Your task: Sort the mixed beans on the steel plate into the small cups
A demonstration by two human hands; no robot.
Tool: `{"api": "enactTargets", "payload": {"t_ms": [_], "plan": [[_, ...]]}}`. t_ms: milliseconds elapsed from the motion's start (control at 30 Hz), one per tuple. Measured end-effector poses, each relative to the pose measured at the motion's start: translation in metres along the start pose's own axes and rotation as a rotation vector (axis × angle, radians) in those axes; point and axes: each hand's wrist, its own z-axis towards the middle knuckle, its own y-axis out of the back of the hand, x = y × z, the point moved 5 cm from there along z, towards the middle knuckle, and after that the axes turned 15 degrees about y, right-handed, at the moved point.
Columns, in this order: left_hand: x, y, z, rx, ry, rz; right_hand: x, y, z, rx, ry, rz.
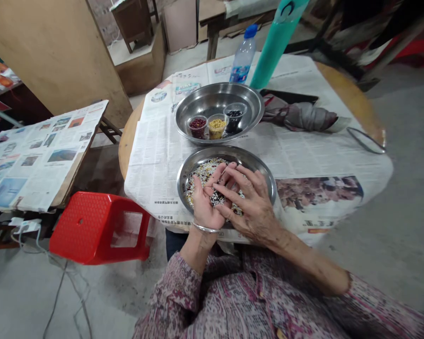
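Observation:
My left hand (205,200) is cupped palm up over the near steel bowl (265,176), holding a small heap of mixed beans (217,198). My right hand (249,197) reaches across it, fingers spread and lying on the beans in the left palm. The bowl holds a layer of mixed light and dark beans (201,174). Behind it a larger steel bowl (212,96) carries three small clear cups: red beans (197,126), yellow beans (216,126) and black beans (234,117).
Newspaper (155,155) covers the round table. A water bottle (243,56), a teal cylinder (273,44) and a folded grey umbrella (300,117) sit at the back. A red plastic stool (99,226) stands left, beside a second newspaper-covered table (38,155).

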Motion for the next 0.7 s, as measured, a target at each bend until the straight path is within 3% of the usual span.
{"api": "enactTargets", "payload": {"t_ms": [300, 500, 700], "plan": [[0.001, 0.006, 0.002, -0.034, 0.018, -0.019, 0.006, 0.004, -0.003, -0.05, -0.004, 0.153], [0.001, 0.004, 0.003, -0.026, -0.017, -0.001, 0.002, 0.006, 0.005, -0.041, -0.024, 0.033], [0.002, 0.008, 0.001, -0.108, 0.012, 0.018, 0.004, 0.001, 0.011, -0.019, -0.039, 0.005]]}}
